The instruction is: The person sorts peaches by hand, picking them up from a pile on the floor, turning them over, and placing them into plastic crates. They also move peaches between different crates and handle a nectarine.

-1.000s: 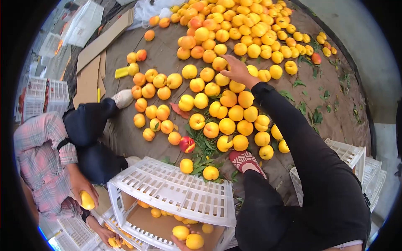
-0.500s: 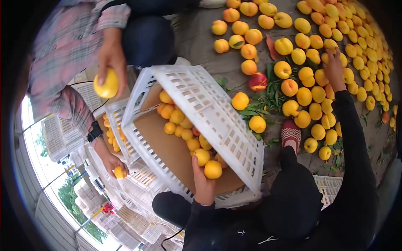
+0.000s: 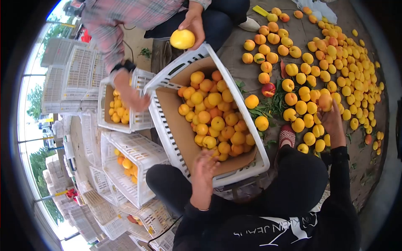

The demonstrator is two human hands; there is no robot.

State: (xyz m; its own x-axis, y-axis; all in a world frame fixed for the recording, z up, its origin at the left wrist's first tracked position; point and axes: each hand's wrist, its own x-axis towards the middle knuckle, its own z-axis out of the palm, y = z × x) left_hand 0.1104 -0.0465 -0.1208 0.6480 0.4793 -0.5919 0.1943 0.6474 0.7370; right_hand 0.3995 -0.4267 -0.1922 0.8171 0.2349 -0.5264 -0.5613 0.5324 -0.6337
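Note:
My left hand (image 3: 203,178) is over the near edge of a white plastic crate (image 3: 260,152), fingers apart and slightly blurred, with no fruit visible in it. Yellow-orange peaches (image 3: 217,123) fill much of the crate, which is lined with brown cardboard (image 3: 173,121). On the right, my right hand (image 3: 333,125) grips an orange-blushed peach (image 3: 325,101) above the loose peaches (image 3: 312,107) on the ground sheet. A single dark red fruit (image 3: 268,89) lies among green leaves beside the crate.
Across the crate, a co-worker's hand (image 3: 194,23) holds a yellow peach (image 3: 182,39); their other hand (image 3: 132,94) is near a smaller crate (image 3: 136,123) of fruit. Another crate (image 3: 146,175) stands to the left, with stacked crates (image 3: 79,75) beyond. My patterned shoe (image 3: 287,134) is beside the loose fruit.
The peach in my left hand has left it, and those fingers have spread. My right hand has drawn closer and now holds a peach. The view has shifted, showing more of the crate's inside.

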